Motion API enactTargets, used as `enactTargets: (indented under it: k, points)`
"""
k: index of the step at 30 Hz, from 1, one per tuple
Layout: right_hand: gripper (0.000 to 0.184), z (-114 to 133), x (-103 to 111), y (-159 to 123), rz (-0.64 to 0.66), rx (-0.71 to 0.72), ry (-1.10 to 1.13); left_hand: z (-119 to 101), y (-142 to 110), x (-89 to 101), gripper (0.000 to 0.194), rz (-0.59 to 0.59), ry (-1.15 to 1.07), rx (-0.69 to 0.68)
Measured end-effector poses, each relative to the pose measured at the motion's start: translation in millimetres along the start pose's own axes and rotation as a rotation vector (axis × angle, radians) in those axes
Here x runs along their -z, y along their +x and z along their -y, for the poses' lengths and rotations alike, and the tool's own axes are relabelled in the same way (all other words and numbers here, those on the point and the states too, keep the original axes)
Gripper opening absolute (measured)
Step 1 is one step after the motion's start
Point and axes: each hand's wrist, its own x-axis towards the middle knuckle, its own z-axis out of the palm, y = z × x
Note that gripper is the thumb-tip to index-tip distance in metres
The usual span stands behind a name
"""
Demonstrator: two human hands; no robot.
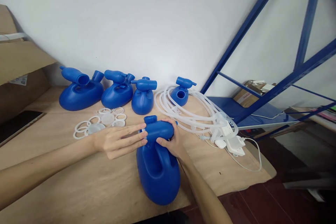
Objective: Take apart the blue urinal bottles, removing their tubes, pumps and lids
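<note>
In front of me stands a blue plastic urinal bottle [159, 182] with a looped handle and a short neck [150, 119]. Across its top lies a separate blue tube-shaped connector [160, 130]. My right hand [175, 140] is wrapped around the connector's right end, thumb on its near side. My left hand [123, 141] has its fingers stretched out, their tips pressed against the connector's left end. A thin white edge shows there beneath the fingertips; most of it is hidden. Left of the bottle lie several white rings [83, 126] and translucent round discs [107, 119].
Several more blue bottles [81, 96] with connectors on top stand along the wall. Coiled clear tubing [202, 123] lies at right, beside a white power strip [235, 146] with cables. A cardboard box [26, 59] and a dark flat device [19, 124] are at left; a blue metal rack [252, 17] is at right.
</note>
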Motion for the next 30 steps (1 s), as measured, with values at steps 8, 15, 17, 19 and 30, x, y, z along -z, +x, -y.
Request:
enactTargets:
  k: [8, 15, 17, 19, 30]
  points:
    - [0.088, -8, 9, 1, 0.026, -0.023, 0.004, -48, 24, -17.9, 0.075, -0.208, 0.169, 0.472]
    - [0.125, 44, 31, -3, 0.375, -0.263, -0.082, -39, -24, -5.4, 0.056, 0.219, 0.103, 0.926]
    - [0.121, 54, 40, 1, 0.44, -0.256, -0.177, -26, -53, -0.5, 0.045, 0.42, 0.215, 1.016]
    - [0.119, 56, 48, 7, 0.476, -0.218, -0.272, -16, -76, 1.4, 0.037, 0.511, 0.256, 1.05]
    - [0.098, 28, 43, -8, 0.19, -0.101, -0.631, 3, -87, -22.2, 0.035, 0.522, 0.205, 1.088]
